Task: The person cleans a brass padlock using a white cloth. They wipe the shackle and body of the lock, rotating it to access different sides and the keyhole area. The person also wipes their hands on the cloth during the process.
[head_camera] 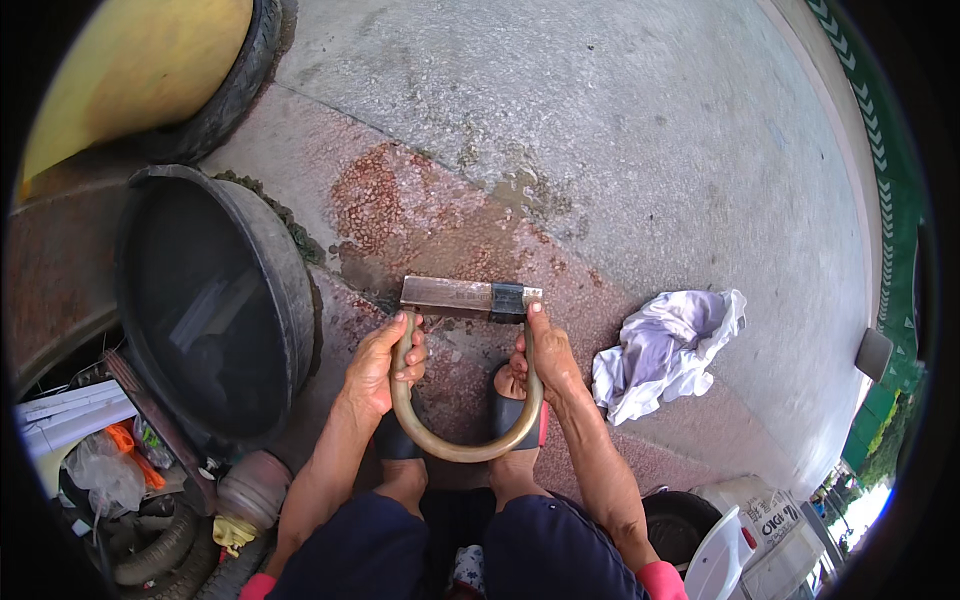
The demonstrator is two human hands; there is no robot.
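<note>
A large U-shaped lock with a worn brass-coloured shackle (466,454) is held up in front of my knees. Its rectangular metal crossbar (446,295) lies on the far side, with black tape (507,300) wrapped near the right end. My left hand (379,364) grips the left leg of the shackle just below the crossbar. On the other leg, my right hand (551,352) has its fingers curled around, its thumb up at the crossbar's taped end. The curve of the U points towards me, over my sandalled feet.
Left stands a wide black rubber basin (296,337) with water in it; beyond it, a yellow container (165,67) borders a tyre (255,82). A crumpled white cloth (667,352) lies right on the damp paving. Old tyres (169,544) and a dark bucket (679,517) are close by.
</note>
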